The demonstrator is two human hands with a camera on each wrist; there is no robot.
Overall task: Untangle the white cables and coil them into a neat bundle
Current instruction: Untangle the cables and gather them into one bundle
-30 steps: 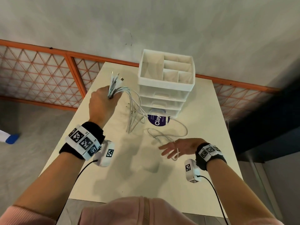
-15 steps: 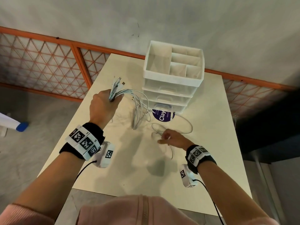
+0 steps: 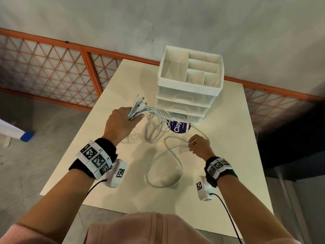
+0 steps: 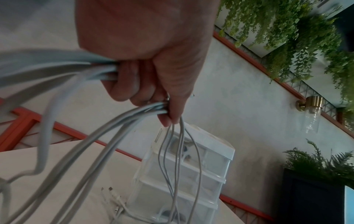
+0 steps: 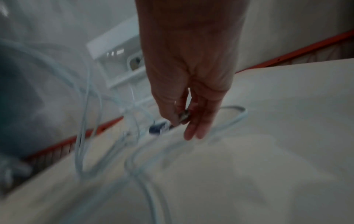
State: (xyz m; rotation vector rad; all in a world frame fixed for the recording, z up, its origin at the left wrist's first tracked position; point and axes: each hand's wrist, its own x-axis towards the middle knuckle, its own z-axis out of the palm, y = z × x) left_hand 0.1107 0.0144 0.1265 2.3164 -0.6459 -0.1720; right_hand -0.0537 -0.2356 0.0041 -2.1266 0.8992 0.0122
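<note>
My left hand (image 3: 123,123) (image 4: 145,84) grips a bunch of white cables (image 3: 154,124) (image 4: 99,136) above the cream table (image 3: 91,155). Their plug ends (image 3: 139,102) stick up past the fist and their loops hang down to the tabletop. My right hand (image 3: 199,145) (image 5: 189,115) pinches the metal plug end (image 5: 184,116) of one loose white cable (image 3: 165,171) (image 5: 235,115). That cable lies in a wide loop on the table near the front, and a strand of it runs back toward the drawer unit.
A white plastic drawer unit (image 3: 190,90) (image 4: 187,174) with an open divided top stands at the back of the table. A round purple-labelled tub (image 3: 178,125) lies at its foot. An orange lattice fence (image 3: 52,71) runs behind the table, and grey floor lies to the left.
My right hand moved from open over the table to the loose cable and took its end. It has drawn the cable into a wider loop toward the front. The left hand sank slightly.
</note>
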